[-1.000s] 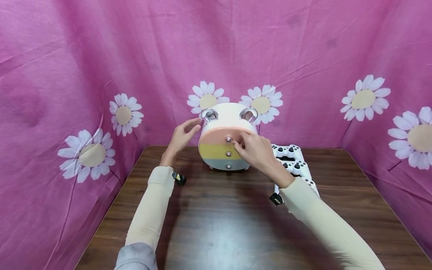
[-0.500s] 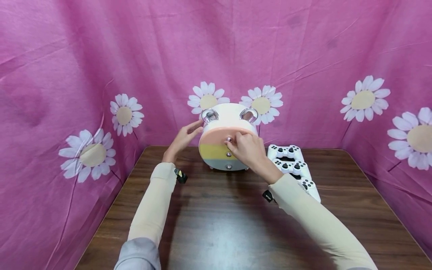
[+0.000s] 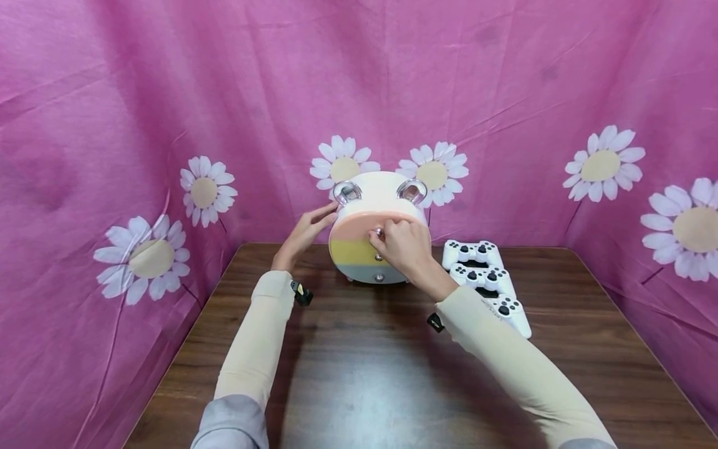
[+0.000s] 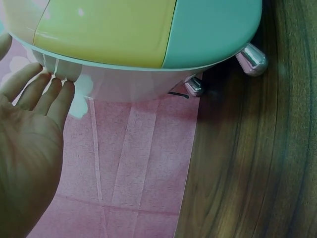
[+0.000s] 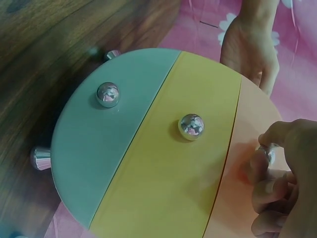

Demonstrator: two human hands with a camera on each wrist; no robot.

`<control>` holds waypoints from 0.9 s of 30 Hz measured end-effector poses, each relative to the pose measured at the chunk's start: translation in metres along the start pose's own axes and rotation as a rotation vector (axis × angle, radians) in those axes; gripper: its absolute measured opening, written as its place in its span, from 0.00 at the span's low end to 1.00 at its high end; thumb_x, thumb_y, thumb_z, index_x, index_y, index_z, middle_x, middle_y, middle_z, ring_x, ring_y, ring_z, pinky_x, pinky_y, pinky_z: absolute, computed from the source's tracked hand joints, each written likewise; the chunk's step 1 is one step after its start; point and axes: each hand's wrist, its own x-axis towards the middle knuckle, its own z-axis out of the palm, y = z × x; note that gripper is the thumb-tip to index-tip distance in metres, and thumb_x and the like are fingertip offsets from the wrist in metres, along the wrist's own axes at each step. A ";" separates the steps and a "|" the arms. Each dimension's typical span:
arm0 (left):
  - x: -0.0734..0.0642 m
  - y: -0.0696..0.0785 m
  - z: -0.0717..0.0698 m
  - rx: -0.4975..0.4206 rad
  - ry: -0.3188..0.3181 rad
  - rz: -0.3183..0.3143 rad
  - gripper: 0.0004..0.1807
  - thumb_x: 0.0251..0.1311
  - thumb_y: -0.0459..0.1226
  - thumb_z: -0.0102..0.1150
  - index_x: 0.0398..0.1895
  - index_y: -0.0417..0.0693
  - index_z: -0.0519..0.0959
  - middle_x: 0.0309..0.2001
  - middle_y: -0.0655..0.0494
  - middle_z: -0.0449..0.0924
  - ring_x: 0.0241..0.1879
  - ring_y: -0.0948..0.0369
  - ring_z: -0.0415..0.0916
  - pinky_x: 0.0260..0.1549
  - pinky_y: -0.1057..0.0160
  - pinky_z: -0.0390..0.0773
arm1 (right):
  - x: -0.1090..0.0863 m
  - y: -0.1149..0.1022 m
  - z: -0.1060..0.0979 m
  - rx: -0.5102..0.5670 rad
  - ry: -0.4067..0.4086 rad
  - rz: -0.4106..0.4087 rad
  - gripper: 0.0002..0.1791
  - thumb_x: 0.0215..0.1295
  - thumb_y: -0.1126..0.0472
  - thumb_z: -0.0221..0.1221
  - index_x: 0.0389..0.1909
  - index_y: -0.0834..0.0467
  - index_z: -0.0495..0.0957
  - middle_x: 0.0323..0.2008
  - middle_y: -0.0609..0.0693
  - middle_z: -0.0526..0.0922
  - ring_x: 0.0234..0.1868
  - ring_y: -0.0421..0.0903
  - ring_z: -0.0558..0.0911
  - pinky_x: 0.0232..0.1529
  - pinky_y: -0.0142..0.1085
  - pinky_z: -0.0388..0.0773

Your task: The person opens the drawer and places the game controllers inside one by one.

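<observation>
A round-fronted small drawer cabinet (image 3: 356,252) with peach, yellow and mint drawers stands at the back of the table. Each drawer has a silver ball knob, and two silver rings sit on the white top. With thumb and index finger my right hand (image 3: 404,248) pinches the top knob (image 5: 270,154) on the peach drawer, the other fingers curled beside it. The drawer fronts look flush in the right wrist view. My left hand (image 3: 305,234) is at the cabinet's left side, its fairly straight fingertips right at the white side wall (image 4: 124,82).
Several white game controllers (image 3: 483,274) lie in a row on the wooden table (image 3: 359,362), right of the cabinet. A pink cloth (image 3: 392,87) with printed daisies hangs behind and at both sides. Short silver feet (image 4: 252,60) hold the cabinet off the table.
My right hand has moved left over the drawer front and taken hold of the top knob. My left hand has shifted slightly right, closer to the cabinet's side.
</observation>
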 end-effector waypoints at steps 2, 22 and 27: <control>0.000 0.000 0.000 -0.011 -0.003 0.004 0.32 0.78 0.53 0.57 0.80 0.56 0.70 0.81 0.57 0.66 0.84 0.55 0.56 0.84 0.46 0.56 | 0.001 -0.001 0.000 -0.009 0.013 -0.003 0.22 0.70 0.46 0.63 0.19 0.54 0.77 0.11 0.50 0.74 0.15 0.58 0.76 0.16 0.52 0.75; 0.000 -0.001 0.000 -0.029 -0.004 0.013 0.32 0.78 0.52 0.57 0.80 0.55 0.69 0.81 0.57 0.66 0.84 0.55 0.56 0.84 0.48 0.57 | 0.002 -0.003 -0.003 -0.030 -0.004 -0.037 0.24 0.67 0.51 0.62 0.11 0.50 0.70 0.09 0.45 0.68 0.13 0.50 0.70 0.12 0.45 0.69; 0.000 -0.002 0.000 -0.034 -0.010 0.008 0.31 0.79 0.50 0.57 0.80 0.55 0.69 0.82 0.56 0.65 0.84 0.55 0.55 0.85 0.49 0.55 | -0.002 -0.006 -0.005 -0.031 0.002 -0.038 0.24 0.66 0.51 0.63 0.10 0.51 0.69 0.09 0.46 0.67 0.13 0.50 0.70 0.12 0.45 0.69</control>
